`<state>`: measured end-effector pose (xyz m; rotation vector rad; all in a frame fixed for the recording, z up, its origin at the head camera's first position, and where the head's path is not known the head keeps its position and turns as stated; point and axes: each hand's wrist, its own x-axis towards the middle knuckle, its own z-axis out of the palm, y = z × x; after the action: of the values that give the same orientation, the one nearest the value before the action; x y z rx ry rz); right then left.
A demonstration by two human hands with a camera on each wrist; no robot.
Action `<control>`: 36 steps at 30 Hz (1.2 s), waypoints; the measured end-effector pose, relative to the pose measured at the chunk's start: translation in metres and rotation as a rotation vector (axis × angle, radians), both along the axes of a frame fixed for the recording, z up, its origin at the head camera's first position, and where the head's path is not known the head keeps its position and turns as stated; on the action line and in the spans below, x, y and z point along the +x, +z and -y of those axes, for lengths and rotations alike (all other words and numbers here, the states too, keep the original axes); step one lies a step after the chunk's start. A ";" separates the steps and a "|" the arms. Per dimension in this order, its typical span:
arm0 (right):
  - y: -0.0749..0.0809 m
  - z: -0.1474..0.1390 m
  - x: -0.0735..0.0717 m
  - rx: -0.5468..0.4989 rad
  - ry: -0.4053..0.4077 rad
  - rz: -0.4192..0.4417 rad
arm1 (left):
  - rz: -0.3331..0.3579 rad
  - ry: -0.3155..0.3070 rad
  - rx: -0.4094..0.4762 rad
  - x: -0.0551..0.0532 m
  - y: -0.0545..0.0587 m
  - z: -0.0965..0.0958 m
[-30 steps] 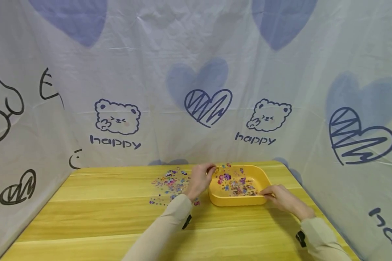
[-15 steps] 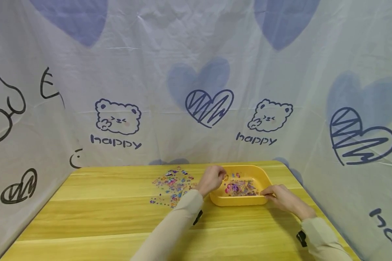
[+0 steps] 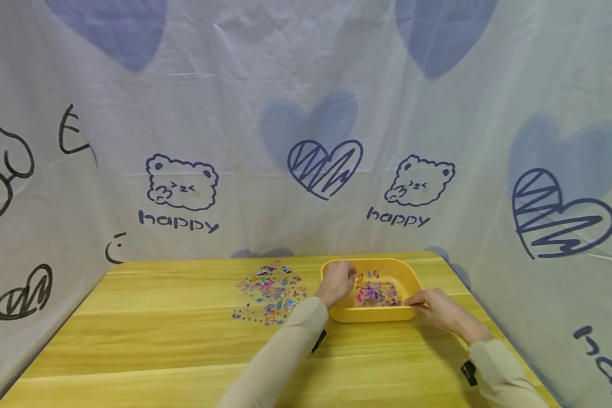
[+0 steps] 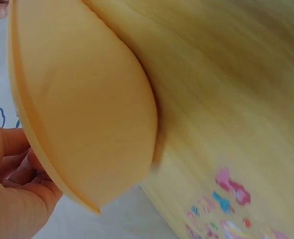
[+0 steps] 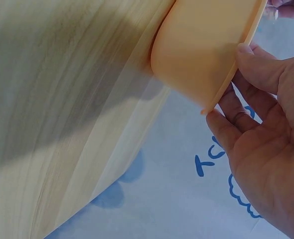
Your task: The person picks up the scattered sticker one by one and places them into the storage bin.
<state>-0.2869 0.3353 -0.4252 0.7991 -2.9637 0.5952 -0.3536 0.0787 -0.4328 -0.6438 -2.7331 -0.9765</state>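
Observation:
A yellow-orange plastic tray (image 3: 374,314) with rounded corners stands on the table, shiny colourful confetti (image 3: 379,293) spread over its floor. My left hand (image 3: 338,280) reaches over its left side, fingers curled together. A small gold confetti piece (image 3: 358,278) shows at the left fingertips. In the left wrist view, that hand (image 4: 20,184) is partly hidden behind the tray wall (image 4: 87,99). At the tray's front right corner, my right hand (image 3: 436,307) grips the rim. The right wrist view shows the right thumb (image 5: 259,67) on the outside and the other fingers beneath the rim.
More confetti (image 3: 270,289) lies scattered on the wood-grain table (image 3: 158,328) left of the tray. A white curtain (image 3: 255,215) printed with hearts and bears hangs behind the table and along both sides.
My left hand has moved right, from the tray's left rim to over its inside. Several confetti pieces have dropped from it onto the tray floor. The right hand has kept its grip.

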 end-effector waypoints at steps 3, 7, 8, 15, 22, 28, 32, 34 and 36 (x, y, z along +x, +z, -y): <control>0.000 0.001 0.000 -0.006 0.004 0.000 | 0.002 0.003 -0.050 0.001 0.001 0.004; 0.002 0.001 -0.001 -0.010 -0.002 0.004 | 0.028 0.011 -0.052 0.000 0.004 0.011; 0.002 0.002 -0.001 -0.010 -0.002 0.002 | 0.033 0.013 -0.054 0.000 0.005 0.013; 0.004 0.004 -0.002 -0.004 -0.007 0.002 | 0.037 0.028 -0.026 0.001 0.010 0.027; 0.002 0.002 0.000 -0.003 -0.008 -0.003 | 0.032 0.000 0.000 0.006 0.009 0.034; 0.000 0.002 0.002 -0.010 -0.006 0.006 | 0.006 -0.006 0.034 0.010 0.005 0.044; 0.000 0.002 0.002 -0.010 0.000 -0.004 | -0.003 -0.002 0.047 0.011 0.004 0.053; 0.000 0.002 0.001 -0.009 0.002 -0.007 | 0.008 -0.004 0.064 0.011 0.004 0.059; -0.001 0.002 0.001 -0.008 0.003 -0.008 | 0.005 -0.008 0.072 0.012 0.004 0.065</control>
<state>-0.2857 0.3334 -0.4262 0.8034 -2.9515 0.6014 -0.3421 0.0138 -0.4285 -0.6412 -2.6882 -1.0740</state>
